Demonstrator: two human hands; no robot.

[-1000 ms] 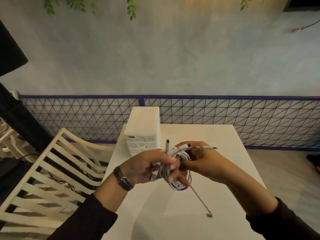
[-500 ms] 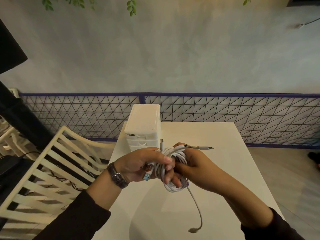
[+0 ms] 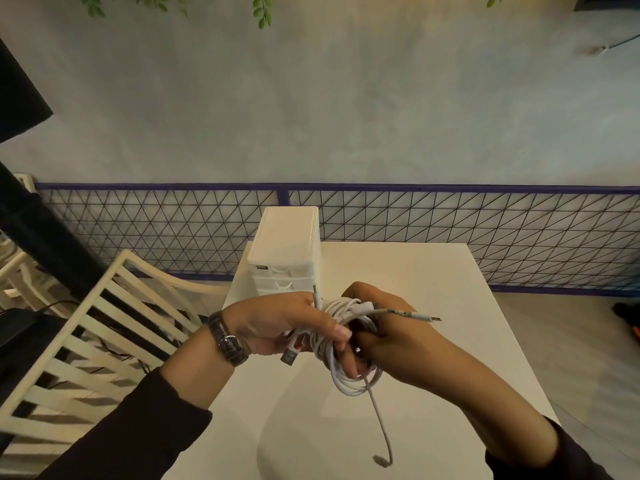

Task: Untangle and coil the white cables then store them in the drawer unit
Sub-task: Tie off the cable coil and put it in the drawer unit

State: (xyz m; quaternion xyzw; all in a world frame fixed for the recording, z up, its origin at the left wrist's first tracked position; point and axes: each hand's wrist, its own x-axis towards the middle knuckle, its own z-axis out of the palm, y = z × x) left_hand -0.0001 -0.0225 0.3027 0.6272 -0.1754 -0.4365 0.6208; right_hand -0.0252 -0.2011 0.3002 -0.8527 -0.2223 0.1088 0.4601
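White cables [image 3: 341, 327] sit bundled in a loose coil above the table [image 3: 433, 271], gripped by both hands; the left hand [image 3: 277, 323] curls round the loops, the right hand [image 3: 391, 327] pinches them from the far side (one end dangles). Behind stands the drawer unit [image 3: 285, 249], drawers closed.

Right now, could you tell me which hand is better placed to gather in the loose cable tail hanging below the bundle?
Right, I would say. The left hand has its fingers wrapped round the cable bundle, anchoring it, while the tail hangs from its underside next to the right hand.
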